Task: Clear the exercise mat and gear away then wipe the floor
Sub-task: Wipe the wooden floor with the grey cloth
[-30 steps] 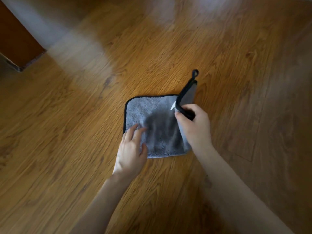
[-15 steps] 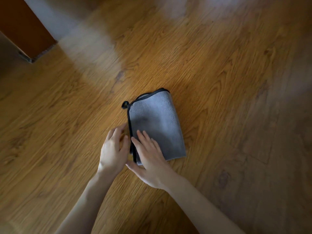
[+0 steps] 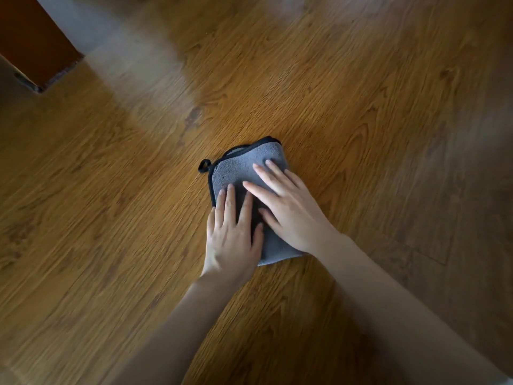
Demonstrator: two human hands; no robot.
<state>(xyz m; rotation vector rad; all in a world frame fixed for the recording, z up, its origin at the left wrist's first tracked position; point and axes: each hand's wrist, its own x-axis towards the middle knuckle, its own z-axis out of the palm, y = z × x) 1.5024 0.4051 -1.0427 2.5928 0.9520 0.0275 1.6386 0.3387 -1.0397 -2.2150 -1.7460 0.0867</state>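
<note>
Grey cloth point(image 3: 244, 173) with black edging, folded, flat on wooden floor point(image 3: 361, 112), hanging loop point(image 3: 204, 165) at its far left corner, left hand point(image 3: 231, 234) and right hand point(image 3: 288, 209) both pressing on it, fingers straight, brown furniture corner point(image 3: 33, 43) at upper left

Grey cloth point(image 3: 244, 173), black-edged, folded over into a narrow rectangle, lies flat on the wood floor point(image 3: 361, 120). A small black loop point(image 3: 204, 165) sticks out at its far-left corner. The long axis runs away from the person, tilted slightly. The top layer's edge sits a bit short of the lower layer at the far end. Both hands cover the near half. Floor is brown plank with glare patches.
</note>
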